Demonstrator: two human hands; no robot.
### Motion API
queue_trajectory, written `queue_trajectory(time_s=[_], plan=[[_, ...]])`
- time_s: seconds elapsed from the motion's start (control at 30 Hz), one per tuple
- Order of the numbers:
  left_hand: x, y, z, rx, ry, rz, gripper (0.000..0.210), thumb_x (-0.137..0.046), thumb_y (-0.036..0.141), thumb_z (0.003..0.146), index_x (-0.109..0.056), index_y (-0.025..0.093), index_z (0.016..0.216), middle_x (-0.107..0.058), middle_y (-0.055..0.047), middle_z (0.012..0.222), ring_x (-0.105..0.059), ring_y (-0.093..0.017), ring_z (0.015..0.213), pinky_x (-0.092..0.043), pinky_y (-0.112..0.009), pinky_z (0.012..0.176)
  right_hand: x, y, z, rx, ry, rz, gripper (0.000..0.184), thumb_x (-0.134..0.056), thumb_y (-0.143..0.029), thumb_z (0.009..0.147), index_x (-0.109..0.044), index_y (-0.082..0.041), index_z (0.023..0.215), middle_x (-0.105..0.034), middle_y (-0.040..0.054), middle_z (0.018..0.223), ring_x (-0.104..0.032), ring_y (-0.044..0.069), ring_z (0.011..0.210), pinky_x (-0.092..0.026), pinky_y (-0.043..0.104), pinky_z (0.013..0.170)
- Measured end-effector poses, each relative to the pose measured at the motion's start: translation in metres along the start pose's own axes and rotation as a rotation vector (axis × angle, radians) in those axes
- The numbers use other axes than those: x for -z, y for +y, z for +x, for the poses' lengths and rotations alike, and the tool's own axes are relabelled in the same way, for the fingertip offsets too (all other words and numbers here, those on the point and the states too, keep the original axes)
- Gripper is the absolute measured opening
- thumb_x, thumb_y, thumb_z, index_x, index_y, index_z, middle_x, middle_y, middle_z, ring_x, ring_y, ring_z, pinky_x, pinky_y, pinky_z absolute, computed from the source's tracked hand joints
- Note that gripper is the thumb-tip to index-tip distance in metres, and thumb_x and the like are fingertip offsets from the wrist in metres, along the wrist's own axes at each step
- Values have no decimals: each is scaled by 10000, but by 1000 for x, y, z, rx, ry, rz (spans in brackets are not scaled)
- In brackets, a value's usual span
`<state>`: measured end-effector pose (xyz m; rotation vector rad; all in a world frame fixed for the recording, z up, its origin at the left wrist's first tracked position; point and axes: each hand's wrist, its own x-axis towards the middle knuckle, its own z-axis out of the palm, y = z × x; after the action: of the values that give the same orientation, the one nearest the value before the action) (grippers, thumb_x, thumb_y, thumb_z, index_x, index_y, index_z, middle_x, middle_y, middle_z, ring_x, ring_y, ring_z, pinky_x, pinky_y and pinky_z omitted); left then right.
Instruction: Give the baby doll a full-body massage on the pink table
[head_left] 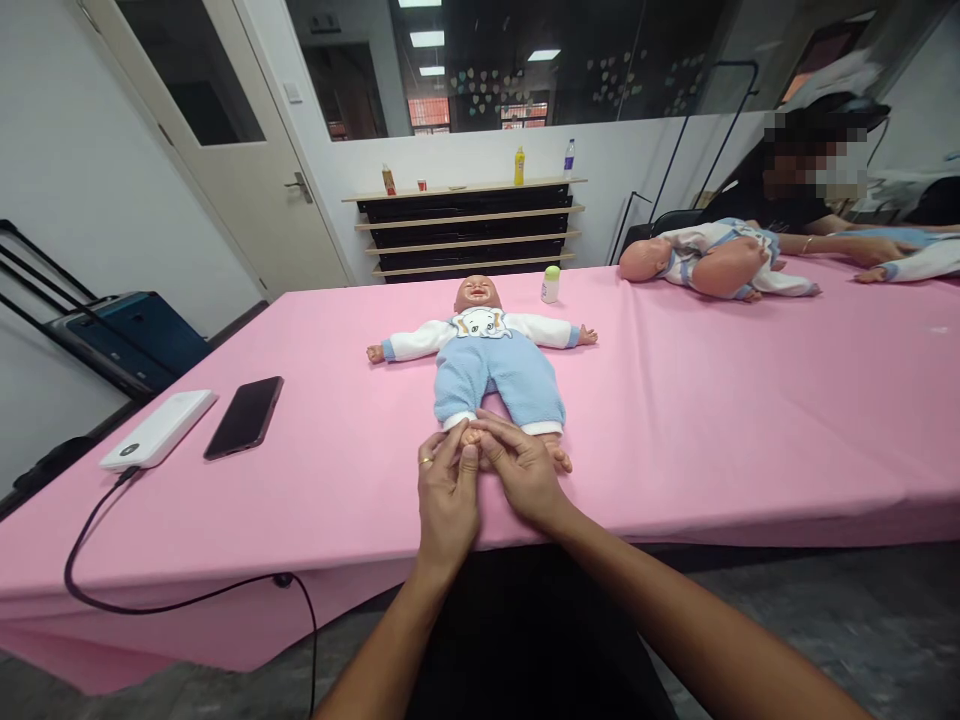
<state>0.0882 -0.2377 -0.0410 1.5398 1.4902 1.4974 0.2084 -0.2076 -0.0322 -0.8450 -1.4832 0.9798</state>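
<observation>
A baby doll [491, 360] lies on its back on the pink-covered table, head away from me and arms spread. It wears a white top with an animal face and light blue trousers with white cuffs. My left hand [448, 490] and my right hand [521, 468] are both closed round the doll's foot [472, 437] on the left side of the view. Both thumbs press near its toes. The doll's other foot [559, 456] lies free beside my right hand. Much of the held foot is hidden by my fingers.
A small green-capped bottle [550, 286] stands near the doll's head. On the left lie a phone [244, 418] and a white power bank [159, 430] with a black cable. At the right, another doll [720, 258] lies near a person's arm [847, 245]. Wooden shelves [465, 215] stand behind.
</observation>
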Motion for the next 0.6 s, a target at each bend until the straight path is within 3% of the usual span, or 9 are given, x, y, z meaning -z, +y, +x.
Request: queue_trajectory(time_s=[0.07,0.17,0.37,0.6], plan=[[2,0,-2,-33,41,36,400,-486,422,942,-589,277,1300,-427,-73,1459,-359,-221,1401,-350,-377,1153,-1,0,-2,11,-18,-17,300,-591,-356,904,-682,-266,1175,-574,53,1361,-494,208,1309,-385,416,1126],[3,0,-2,-48,-18,-5,402,-457,407,957,-570,279,1321,-333,-51,1533,-275,-215,1448,-320,-359,1169,-1,0,-4,31,9,-19,271,-609,-338,896,-701,-263,1140,-578,63,1353,-497,209,1305,-395,416,1119],[3,4,-2,-39,-67,-89,388,-470,406,952,-567,258,1297,-241,-48,1589,-253,-211,1458,-298,-346,1174,-3,-4,-4,70,30,-11,242,-605,-326,902,-713,-264,1109,-617,56,1306,-523,206,1280,-410,411,1106],[6,4,-1,-8,-105,-178,386,-466,405,955,-553,234,1290,-300,-66,1567,-289,-217,1444,-314,-367,1163,-3,-4,-6,37,-24,4,292,-612,-313,889,-683,-274,1170,-544,54,1392,-468,211,1332,-429,399,1091]])
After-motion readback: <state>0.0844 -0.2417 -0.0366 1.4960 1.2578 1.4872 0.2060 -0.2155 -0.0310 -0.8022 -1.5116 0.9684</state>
